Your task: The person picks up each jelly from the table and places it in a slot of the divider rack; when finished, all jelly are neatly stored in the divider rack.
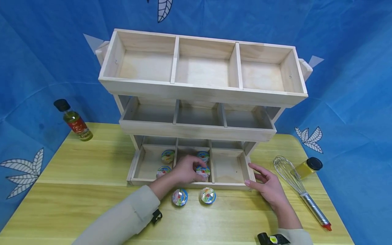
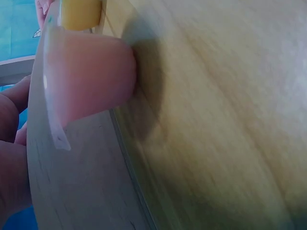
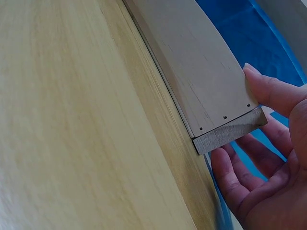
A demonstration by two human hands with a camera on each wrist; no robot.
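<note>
My left hand reaches into the middle compartment of the bottom tier of a three-tier wooden rack. Thumb and fingers pinch a jelly cup near the front wall, with another jelly cup behind it. Two more jelly cups stand in the left compartment, partly beside my forearm. On the table in front, a pink jelly cup and a yellow jelly cup show large in the left wrist view. My right hand grips the bottom tier's front right corner, thumb on the front board, fingers around the side.
An oil bottle with a black cap stands at the back left of the table. To the right lie a whisk and a yellow jar with a black lid. Blue cloth hangs behind.
</note>
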